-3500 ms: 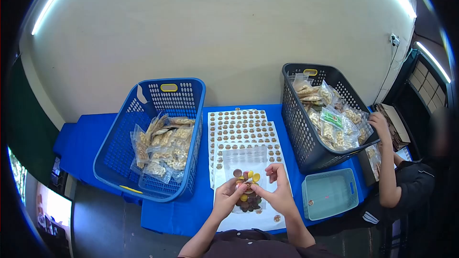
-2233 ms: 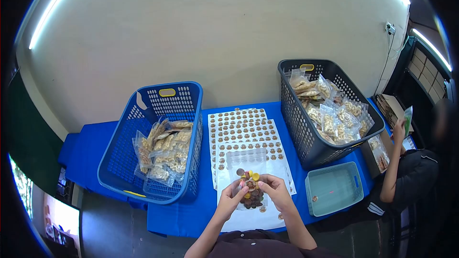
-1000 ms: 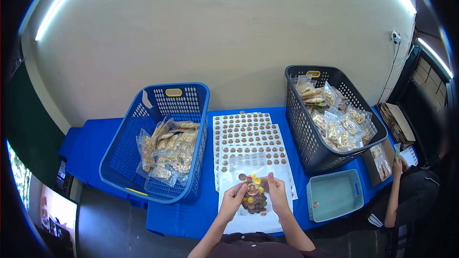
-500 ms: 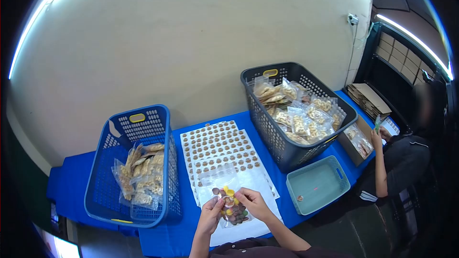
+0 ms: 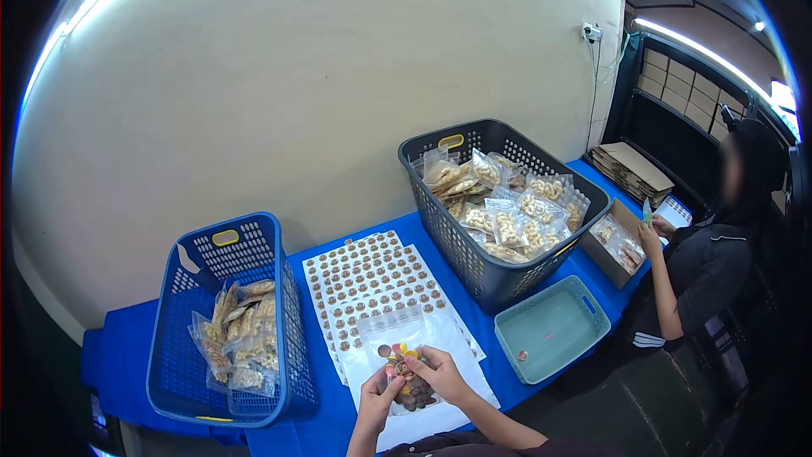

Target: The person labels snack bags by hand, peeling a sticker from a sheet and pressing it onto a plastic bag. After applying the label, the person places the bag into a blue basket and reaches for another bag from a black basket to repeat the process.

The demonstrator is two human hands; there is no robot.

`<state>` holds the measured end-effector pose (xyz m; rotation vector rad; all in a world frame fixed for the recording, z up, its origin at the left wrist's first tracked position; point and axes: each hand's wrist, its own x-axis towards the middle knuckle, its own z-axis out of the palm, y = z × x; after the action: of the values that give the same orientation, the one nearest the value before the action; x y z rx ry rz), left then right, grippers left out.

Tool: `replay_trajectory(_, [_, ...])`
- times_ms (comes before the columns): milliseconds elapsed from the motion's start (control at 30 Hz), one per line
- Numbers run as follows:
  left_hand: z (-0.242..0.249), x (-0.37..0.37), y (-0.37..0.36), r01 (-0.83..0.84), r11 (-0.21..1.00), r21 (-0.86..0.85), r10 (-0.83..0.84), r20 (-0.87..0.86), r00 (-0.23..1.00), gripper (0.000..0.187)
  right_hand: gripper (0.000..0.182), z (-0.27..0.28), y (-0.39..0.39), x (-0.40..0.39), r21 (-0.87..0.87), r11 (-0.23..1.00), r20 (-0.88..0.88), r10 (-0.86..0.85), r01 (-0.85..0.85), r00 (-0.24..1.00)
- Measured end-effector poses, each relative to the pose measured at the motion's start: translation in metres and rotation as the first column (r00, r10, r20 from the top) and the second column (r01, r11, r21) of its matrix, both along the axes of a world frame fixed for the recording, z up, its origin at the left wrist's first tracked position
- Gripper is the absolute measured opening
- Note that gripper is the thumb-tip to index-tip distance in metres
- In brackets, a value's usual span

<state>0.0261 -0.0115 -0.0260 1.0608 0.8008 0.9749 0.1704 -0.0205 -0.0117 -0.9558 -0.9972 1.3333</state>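
A clear zip bag (image 5: 414, 398) of round, multicoloured candies is between my hands, low in the middle of the head view. My left hand (image 5: 375, 399) is closed on the bag's left side, thumb on its front. On the other side, my right hand (image 5: 441, 377) grips the bag near the upper right, its thumb pressed by a small round sticker (image 5: 403, 368) on the front. Under the bag lie white sheets (image 5: 364, 279) printed with rows of round brown stickers. A bare white paper area (image 5: 463, 372) shows beside my right hand.
A blue basket (image 5: 292, 330) with snack bags stands left. A larger dark basket (image 5: 474, 267) heaped with bags stands right, behind a green tray (image 5: 554, 364). Further right are a cardboard box (image 5: 605, 250), stacked flat cardboard (image 5: 630, 169) and a co-worker (image 5: 710, 262) holding a small packet.
My view has shifted, so the baskets and table appear further left and slightly lower. My right thumb has moved inward over the sticker on the bag. Both hands keep hold of it.
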Motion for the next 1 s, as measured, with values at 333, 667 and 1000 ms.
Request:
replay_trajectory(333, [0.001, 0.000, 0.005, -0.123, 0.992, 0.026, 0.123, -0.024, 0.992, 0.029, 0.023, -0.004, 0.015, 0.001, -0.051, 0.994, -0.006, 0.100, -0.100, 0.995])
replay_trajectory(667, [0.006, -0.011, 0.011, -0.182, 0.983, -0.035, 0.180, -0.046, 0.983, 0.031, 0.027, -0.001, 0.015, -0.003, 0.023, 0.988, 0.212, 0.147, -0.155, 0.966])
replay_trajectory(1000, [0.009, -0.016, 0.013, -0.147, 0.989, 0.013, 0.148, -0.136, 0.980, 0.029, 0.022, 0.004, 0.015, -0.007, -0.030, 0.991, 0.232, 0.137, -0.133, 0.963])
